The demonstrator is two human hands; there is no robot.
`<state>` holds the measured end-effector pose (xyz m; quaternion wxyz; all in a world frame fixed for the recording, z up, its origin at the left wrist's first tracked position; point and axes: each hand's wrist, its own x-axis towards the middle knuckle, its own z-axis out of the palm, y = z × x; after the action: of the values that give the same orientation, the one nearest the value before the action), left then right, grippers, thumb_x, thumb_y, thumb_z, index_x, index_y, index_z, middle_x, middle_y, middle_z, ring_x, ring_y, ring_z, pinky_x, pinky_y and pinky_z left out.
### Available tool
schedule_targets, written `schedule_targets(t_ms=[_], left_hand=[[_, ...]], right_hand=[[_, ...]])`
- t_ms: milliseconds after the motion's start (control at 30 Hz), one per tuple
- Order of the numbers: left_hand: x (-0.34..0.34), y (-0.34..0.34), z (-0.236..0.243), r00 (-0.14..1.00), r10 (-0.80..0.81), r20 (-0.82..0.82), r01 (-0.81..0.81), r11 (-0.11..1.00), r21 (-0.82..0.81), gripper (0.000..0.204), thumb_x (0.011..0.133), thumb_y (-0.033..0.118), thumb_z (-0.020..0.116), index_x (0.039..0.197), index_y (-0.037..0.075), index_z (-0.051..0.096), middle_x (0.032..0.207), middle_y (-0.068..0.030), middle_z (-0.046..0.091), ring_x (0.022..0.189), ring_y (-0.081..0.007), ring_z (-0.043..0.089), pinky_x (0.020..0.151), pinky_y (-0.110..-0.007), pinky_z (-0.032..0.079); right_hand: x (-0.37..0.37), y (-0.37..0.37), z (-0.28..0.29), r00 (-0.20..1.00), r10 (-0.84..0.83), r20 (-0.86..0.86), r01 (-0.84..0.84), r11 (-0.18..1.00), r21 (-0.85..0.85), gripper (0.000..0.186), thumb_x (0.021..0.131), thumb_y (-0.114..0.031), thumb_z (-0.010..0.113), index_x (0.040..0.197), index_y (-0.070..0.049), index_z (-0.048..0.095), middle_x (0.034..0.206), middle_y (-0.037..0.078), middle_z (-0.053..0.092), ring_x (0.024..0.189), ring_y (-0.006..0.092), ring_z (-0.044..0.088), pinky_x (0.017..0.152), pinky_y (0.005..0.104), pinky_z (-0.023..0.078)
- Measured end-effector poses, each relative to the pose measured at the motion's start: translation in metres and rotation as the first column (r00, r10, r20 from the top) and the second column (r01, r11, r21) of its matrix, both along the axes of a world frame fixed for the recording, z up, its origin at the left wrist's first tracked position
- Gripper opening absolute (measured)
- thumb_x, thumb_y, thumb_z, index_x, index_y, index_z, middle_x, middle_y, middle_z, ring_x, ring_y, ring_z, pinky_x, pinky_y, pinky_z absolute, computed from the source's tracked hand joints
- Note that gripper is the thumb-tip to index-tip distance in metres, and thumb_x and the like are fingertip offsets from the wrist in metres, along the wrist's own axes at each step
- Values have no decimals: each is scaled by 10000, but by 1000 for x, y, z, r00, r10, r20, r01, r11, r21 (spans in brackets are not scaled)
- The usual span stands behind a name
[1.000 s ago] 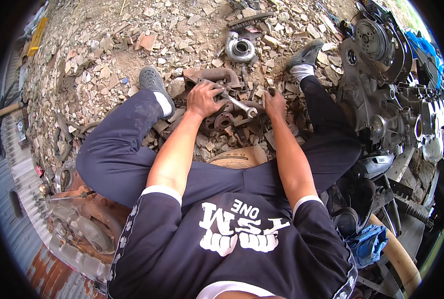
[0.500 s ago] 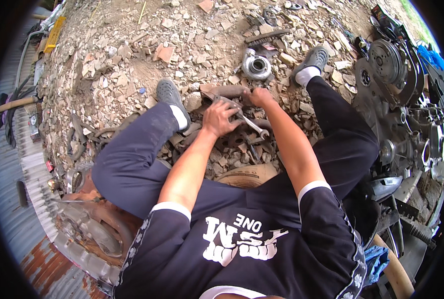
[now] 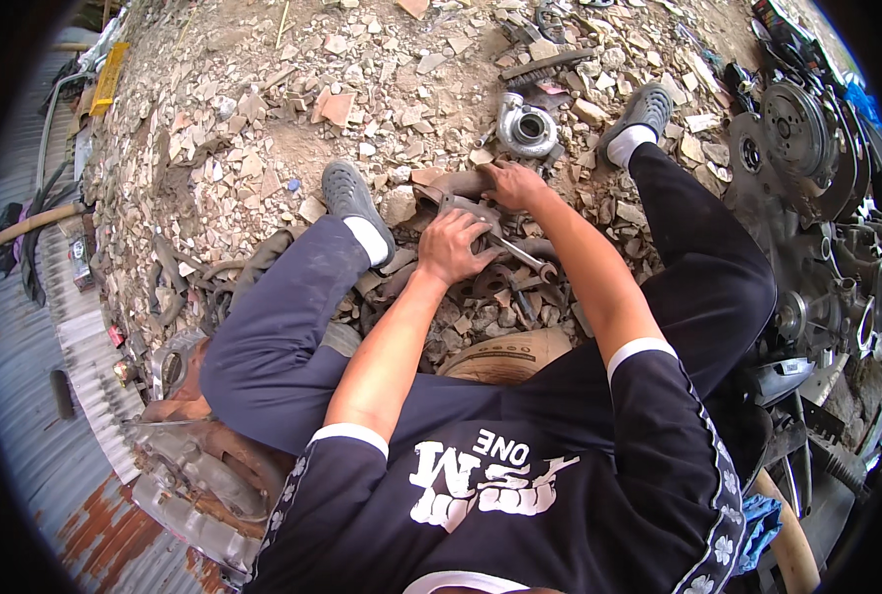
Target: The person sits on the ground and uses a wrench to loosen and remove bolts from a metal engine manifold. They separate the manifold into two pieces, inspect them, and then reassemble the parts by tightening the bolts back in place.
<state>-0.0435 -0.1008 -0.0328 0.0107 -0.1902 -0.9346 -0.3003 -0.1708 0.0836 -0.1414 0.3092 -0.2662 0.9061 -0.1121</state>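
Between my lower legs lies a rusty exhaust manifold (image 3: 459, 184) with a curved pipe and a flange. My left hand (image 3: 450, 247) is closed over the flange area, its fingers curled round one end of a wrench (image 3: 516, 250). The wrench's open jaw points right, over the dark metal parts below. My right hand (image 3: 518, 187) grips the far right end of the curved pipe, fingers wrapped over it. Just beyond that hand, a turbocharger (image 3: 528, 127) rests on the rubble. What lies under my left palm is hidden.
Broken stone and tile cover the ground. Discs and metal engine parts (image 3: 795, 129) are heaped at the right. A cardboard piece (image 3: 505, 354) lies close to my lap. Engine castings (image 3: 198, 475) and corrugated sheet (image 3: 40, 436) stand at the left.
The view has shifted slightly, moving the scene rightward. The fingers of my left hand have curled in more around the wrench. My right hand stays on the pipe.
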Motion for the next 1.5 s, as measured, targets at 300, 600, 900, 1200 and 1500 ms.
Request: schedule_targets(t_ms=[300,600,900,1200,1500], left_hand=[[-2,-2,-2,999,-52,7,52,999,-3,436,665,399,878,970,104,777,1013,-61,743,1002,-271,678,957,-397,531],[9,-12,-9,997,-52,-65,58,994,91,424,677,381,879,965,92,763,1005,-59,738,1014,-268,677,968,-416,528],[8,-17,-14,995,-64,-78,74,989,126,429,649,302,883,1000,88,761,1012,-60,741,1020,-263,679,954,-405,538],[8,-20,-25,997,-15,-71,24,992,124,435,721,427,849,997,98,781,1032,-64,746,1020,-269,678,955,-398,543],[-17,-21,-51,996,82,29,-82,997,10,393,789,470,797,1035,163,805,1073,-46,754,1099,-284,679,985,-391,560]], right_hand=[[-20,-27,15,995,104,8,-105,994,41,823,888,-718,576,1341,-31,554,1334,240,615,1215,373,620,1029,472,487],[-7,-22,38,999,-34,39,34,999,-12,917,895,-635,639,1366,114,397,1380,336,465,1174,461,598,1000,484,506],[4,-21,78,987,-161,-18,162,971,176,849,774,-650,752,1283,14,611,1306,253,576,1264,366,557,1079,524,400],[49,-4,112,880,-402,-253,410,912,-24,784,839,-477,772,1297,62,433,1228,239,536,1119,399,615,969,471,521],[104,84,242,543,-824,-160,745,561,-360,739,845,-467,776,1271,105,582,1149,288,691,1051,357,692,916,414,520]])
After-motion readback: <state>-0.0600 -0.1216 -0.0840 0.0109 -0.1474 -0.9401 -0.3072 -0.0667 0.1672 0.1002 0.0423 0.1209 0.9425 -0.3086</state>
